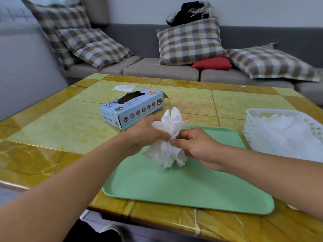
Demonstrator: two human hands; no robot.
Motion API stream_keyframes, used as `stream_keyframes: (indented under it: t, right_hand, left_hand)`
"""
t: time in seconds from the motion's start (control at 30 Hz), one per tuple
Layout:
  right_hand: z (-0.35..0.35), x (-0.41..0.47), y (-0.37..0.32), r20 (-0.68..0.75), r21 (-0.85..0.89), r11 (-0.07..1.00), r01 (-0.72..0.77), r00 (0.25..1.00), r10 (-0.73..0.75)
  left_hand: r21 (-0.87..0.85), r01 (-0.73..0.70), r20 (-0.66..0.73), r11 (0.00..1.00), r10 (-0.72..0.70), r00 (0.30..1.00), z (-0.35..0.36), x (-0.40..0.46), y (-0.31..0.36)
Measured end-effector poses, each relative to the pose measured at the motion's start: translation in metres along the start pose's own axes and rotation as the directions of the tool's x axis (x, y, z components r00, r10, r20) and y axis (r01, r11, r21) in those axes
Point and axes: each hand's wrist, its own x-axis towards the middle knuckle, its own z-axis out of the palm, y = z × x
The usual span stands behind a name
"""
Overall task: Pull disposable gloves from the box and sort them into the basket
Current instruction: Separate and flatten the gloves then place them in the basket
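- We pinch a crumpled white glove [168, 137] mid-frame with our left hand [146, 131] and right hand [195, 145], fingers curled, above the green tray [183, 187].
- The blue box [132, 107] lies upper left of the tray, its opening dark.
- At right, the white basket [251, 126] holds piled gloves [286, 135].

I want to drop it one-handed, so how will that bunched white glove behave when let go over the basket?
The glove looks thin and crumpled between the left hand and right hand, so probably floppy and very light. It may spring open and drift rather than fall straight. The basket already looks heaped, so it might slide off.
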Motion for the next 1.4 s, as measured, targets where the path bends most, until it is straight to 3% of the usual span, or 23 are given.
stream_keyframes:
  t: [0.17, 0.3, 0.4, 0.5, 0.6, 0.7, 0.8, 0.87, 0.97, 1.03, 1.13, 1.2, 1.3, 1.4]
  right_hand:
    - [-0.004, -0.001, -0.004, 0.068, 0.087, 0.994, -0.072, 0.995, 0.066]
    - [-0.007, -0.002, -0.013, 0.116, 0.066, 0.989, -0.129, 0.986, 0.121]
    - [-0.019, -0.011, -0.026, 0.226, -0.016, 0.987, -0.160, 0.961, 0.160]
    - [-0.037, -0.025, -0.040, 0.314, 0.024, 0.986, -0.168, 0.937, 0.152]
    - [-0.055, -0.037, -0.055, 0.270, 0.203, 0.969, -0.139, 0.959, 0.081]
    - [-0.071, -0.047, -0.065, 0.187, 0.399, 0.905, -0.145, 0.979, 0.074]
    - [-0.079, -0.058, -0.067, 0.172, 0.443, 0.880, -0.170, 0.980, 0.103]
    - [-0.083, -0.065, -0.066, 0.194, 0.367, 0.915, -0.168, 0.976, 0.101]
    - [-0.090, -0.072, -0.062, 0.261, 0.067, 0.990, -0.121, 0.960, 0.099]
    - [-0.092, -0.076, -0.063, 0.311, -0.125, 0.986, -0.111, 0.939, 0.145]
    - [-0.090, -0.080, -0.070, 0.342, -0.313, 0.949, -0.049, 0.926, 0.161]
    - [-0.090, -0.081, -0.075, 0.261, -0.378, 0.926, 0.002, 0.960, 0.105]
    - [-0.097, -0.079, -0.078, -0.011, -0.416, 0.907, 0.065, 0.997, -0.076]
    - [-0.108, -0.076, -0.072, -0.164, -0.118, 0.987, 0.112, 0.978, -0.131]
  left_hand:
    - [0.296, -0.108, -0.086, 0.949, 0.139, 0.987, -0.004, -0.001, -0.005]
    - [0.424, -0.055, -0.245, 0.904, 0.173, 0.954, -0.018, 0.008, -0.007]
    - [0.496, 0.054, -0.291, 0.866, 0.108, 0.951, -0.031, 0.016, -0.013]
    - [0.513, 0.133, -0.301, 0.848, 0.033, 0.953, -0.036, 0.022, -0.020]
    - [0.475, 0.210, -0.305, 0.855, -0.064, 0.950, -0.037, 0.025, -0.016]
    - [0.432, 0.301, -0.225, 0.850, -0.222, 0.949, -0.040, 0.019, -0.006]
    - [0.380, 0.311, -0.149, 0.871, -0.274, 0.950, -0.045, 0.007, 0.010]
    - [0.369, 0.243, -0.129, 0.897, -0.209, 0.969, -0.045, -0.001, 0.019]
    - [0.492, -0.054, -0.051, 0.869, 0.091, 0.995, -0.033, -0.017, 0.031]
    - [0.381, -0.307, 0.042, 0.872, 0.315, 0.948, -0.013, -0.031, 0.045]
    - [0.226, -0.485, 0.336, 0.845, 0.400, 0.853, 0.024, -0.034, 0.057]
    - [0.226, -0.469, 0.427, 0.854, 0.346, 0.835, 0.045, -0.028, 0.053]
    - [0.165, -0.385, 0.336, 0.908, 0.315, 0.887, 0.059, -0.019, 0.047]
    - [-0.046, -0.239, 0.323, 0.970, 0.241, 0.915, 0.056, -0.015, 0.043]
